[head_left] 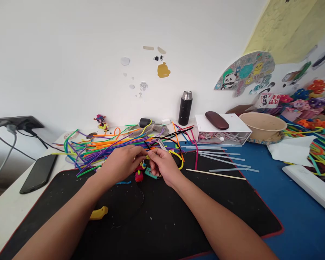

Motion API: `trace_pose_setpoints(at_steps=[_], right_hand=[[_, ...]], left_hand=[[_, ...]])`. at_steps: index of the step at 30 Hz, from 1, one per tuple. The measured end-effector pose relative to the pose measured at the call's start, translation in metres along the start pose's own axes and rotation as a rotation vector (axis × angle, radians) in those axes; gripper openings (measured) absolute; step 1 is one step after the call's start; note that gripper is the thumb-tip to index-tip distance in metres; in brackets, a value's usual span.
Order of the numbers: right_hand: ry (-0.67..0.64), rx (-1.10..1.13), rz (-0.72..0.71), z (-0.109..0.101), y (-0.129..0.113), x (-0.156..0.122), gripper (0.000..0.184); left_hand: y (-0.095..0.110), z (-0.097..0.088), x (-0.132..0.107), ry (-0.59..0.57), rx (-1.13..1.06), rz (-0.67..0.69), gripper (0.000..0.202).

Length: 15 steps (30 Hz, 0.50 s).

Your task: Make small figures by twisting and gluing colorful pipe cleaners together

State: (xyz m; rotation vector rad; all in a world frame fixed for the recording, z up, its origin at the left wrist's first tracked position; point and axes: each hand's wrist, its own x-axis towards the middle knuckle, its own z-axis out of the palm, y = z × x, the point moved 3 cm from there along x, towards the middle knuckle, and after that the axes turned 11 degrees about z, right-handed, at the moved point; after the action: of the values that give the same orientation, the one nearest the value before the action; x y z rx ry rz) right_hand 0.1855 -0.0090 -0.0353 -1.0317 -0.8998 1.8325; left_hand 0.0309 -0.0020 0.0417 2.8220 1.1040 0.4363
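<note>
My left hand (123, 160) and my right hand (164, 164) meet over the black mat (178, 216), fingers pinched together on a small yellow pipe-cleaner piece (148, 157) between them. A yellow loop (178, 159) curls out to the right of my right hand. Below the hands lie a small red piece (139, 176) and a green piece (151, 174). Just behind the hands spreads a heap of coloured pipe cleaners (108, 146).
A black phone (39, 172) lies at the left; a yellow tool (99, 213) rests on the mat near my left forearm. Clear glue sticks (222, 155), a wooden skewer (215, 174), a black flask (185, 107), a white box (222, 131) and a bowl (262, 124) stand to the right.
</note>
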Motion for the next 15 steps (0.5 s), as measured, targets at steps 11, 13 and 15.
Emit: trace_pose_setpoints(at_steps=[11, 13, 15], right_hand=[[-0.007, -0.022, 0.013, -0.0005, 0.0024, 0.0011, 0.041], [-0.010, -0.026, 0.017, -0.0002, 0.0030, 0.0013, 0.041], [-0.011, -0.027, 0.019, 0.0000, 0.0030, 0.0012, 0.041]], left_hand=[[-0.0083, 0.0019, 0.0003, -0.025, -0.146, -0.088, 0.026], [-0.0096, 0.0022, 0.0001, -0.029, -0.177, -0.094, 0.026], [-0.0104, 0.0021, -0.0002, -0.035, -0.218, -0.107, 0.026]])
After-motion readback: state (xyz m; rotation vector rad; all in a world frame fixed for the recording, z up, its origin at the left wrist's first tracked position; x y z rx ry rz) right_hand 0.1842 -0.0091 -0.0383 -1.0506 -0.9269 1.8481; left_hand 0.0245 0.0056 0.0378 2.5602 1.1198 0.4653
